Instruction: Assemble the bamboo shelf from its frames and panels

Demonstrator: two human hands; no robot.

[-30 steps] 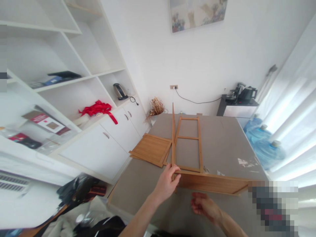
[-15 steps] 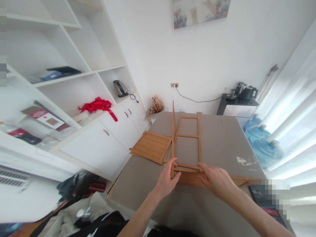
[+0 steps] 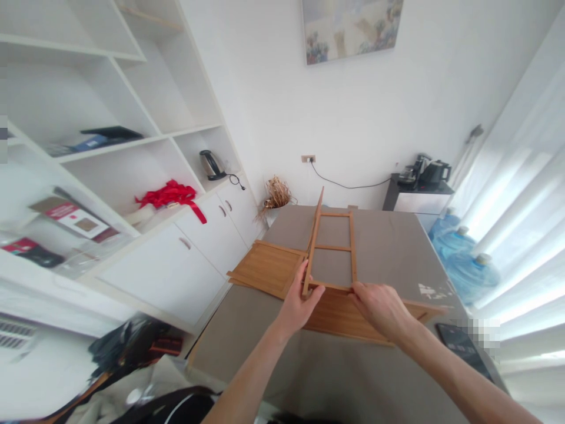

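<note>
A light-brown wooden frame [image 3: 334, 248] with a crossbar lies lengthwise away from me on the table. Along its left side a narrow wooden piece [image 3: 316, 235] stands up, its top tilted to the right. My left hand [image 3: 296, 301] is closed around the near left corner, thumb on the inner side and fingers on the outer. At the near right corner, my right hand [image 3: 378, 303] pinches the frame's end rail. A flat wooden panel [image 3: 344, 320] lies below and in front of the frame, partly covered by my right hand and forearm.
More flat wooden panels [image 3: 265, 268] are stacked left of the frame on the grey table [image 3: 388, 253]. A dark flat device [image 3: 463, 347] lies at the table's right edge. White cabinets [image 3: 194, 247] stand left, blue water bottles [image 3: 468, 265] right.
Both hands have shifted the frame's near end away from me, exposing more of the panel in front. The standing piece now leans further right. The camera view has shifted slightly.
</note>
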